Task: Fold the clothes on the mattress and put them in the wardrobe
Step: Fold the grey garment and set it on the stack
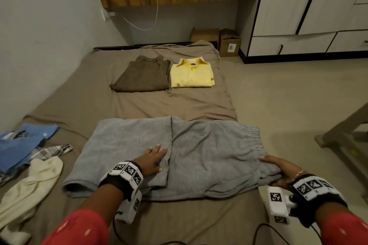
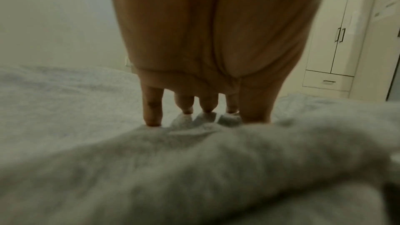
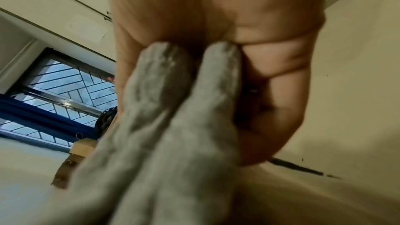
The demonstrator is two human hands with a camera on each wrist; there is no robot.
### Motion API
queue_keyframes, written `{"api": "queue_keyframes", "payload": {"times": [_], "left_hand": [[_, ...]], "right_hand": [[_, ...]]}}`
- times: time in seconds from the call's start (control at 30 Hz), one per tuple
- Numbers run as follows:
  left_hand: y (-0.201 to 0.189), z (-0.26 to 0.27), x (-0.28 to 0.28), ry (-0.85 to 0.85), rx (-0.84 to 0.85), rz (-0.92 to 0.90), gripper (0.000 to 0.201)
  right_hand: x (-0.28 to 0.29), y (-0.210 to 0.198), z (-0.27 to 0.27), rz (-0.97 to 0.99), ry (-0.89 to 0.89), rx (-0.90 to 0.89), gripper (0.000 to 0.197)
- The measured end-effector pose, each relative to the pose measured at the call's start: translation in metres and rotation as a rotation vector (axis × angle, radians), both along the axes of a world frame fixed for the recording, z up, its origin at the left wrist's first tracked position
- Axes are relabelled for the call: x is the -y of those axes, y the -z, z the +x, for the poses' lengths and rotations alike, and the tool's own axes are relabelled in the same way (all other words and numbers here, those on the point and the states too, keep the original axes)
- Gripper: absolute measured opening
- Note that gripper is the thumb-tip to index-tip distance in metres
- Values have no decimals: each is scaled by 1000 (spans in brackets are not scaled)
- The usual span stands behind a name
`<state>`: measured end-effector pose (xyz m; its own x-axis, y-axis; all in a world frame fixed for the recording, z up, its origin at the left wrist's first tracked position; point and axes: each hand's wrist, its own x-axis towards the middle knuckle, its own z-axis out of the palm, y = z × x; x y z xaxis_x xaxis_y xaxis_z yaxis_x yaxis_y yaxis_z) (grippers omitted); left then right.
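mattress [image 1: 83,89] — left hand [image 1: 153,162] flat on grey sweatpants [image 1: 209,151]; right hand [image 1: 278,169] grip pinching waistband, fingertips hidden

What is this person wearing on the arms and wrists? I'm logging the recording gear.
Both arms wear red sleeves with small pale flecks. Each wrist carries a black band ringed with white blocks printed with black square markers, and a white box with the same markers hangs below each. Black cables trail from them. The right wrist also has a thin bracelet. The left hand and right hand are bare.
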<state>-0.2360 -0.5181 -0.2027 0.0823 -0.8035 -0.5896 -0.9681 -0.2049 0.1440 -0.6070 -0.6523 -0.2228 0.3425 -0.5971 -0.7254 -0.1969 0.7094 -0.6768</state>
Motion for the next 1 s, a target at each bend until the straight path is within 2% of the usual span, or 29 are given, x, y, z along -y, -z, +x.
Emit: {"api": "queue_keyframes", "payload": {"times": [0.07, 0.1, 0.2, 0.27, 0.3, 0.37, 0.43, 0.5, 0.53, 0.6, 0.7, 0.77, 0.87, 0.93, 1.0], "left_hand": [[3, -1, -2, -11, 25, -4, 74], [5, -2, -4, -19, 42, -6, 74], [9, -5, -10, -3, 107, -20, 68], [8, -3, -16, 31, 118, -24, 63], [7, -1, -19, 45, 102, -22, 62], [4, 4, -28, 54, 62, -20, 60], [3, 11, -37, 55, 28, -33, 60], [-1, 22, -44, -12, -89, -52, 60], [-4, 33, -48, -76, -171, -83, 59], [-16, 59, -56, -270, -342, -203, 48], [-27, 100, -72, -737, -799, -481, 22], [-29, 127, -85, -1003, -1024, -627, 18], [-25, 155, -100, -1244, -1108, -733, 26], [-21, 163, -106, -1326, -1145, -743, 38], [-13, 166, -110, -1336, -1199, -678, 55]], "right_hand": [[-2, -10, 1, -31, -46, 118, 78], [-1, -19, 2, -69, -54, 166, 72], [1, -53, 11, -188, -26, 259, 38], [0, -82, 25, -246, -62, 341, 32], [-1, -98, 33, -290, -99, 365, 31], [-7, -132, 58, -382, -156, 396, 50], [-15, -165, 90, -424, -208, 425, 41], [-26, -194, 129, -437, -287, 456, 41], [-34, -206, 153, -450, -326, 450, 36], [-52, -219, 204, -502, -369, 395, 7], [-75, -217, 287, -590, -429, 263, 18], [-92, -205, 339, -619, -511, 162, 20], [-114, -167, 400, -634, -622, 38, 16], [-126, -139, 418, -498, -652, 56, 11], [-129, -114, 410, -359, -647, 70, 14]]}}
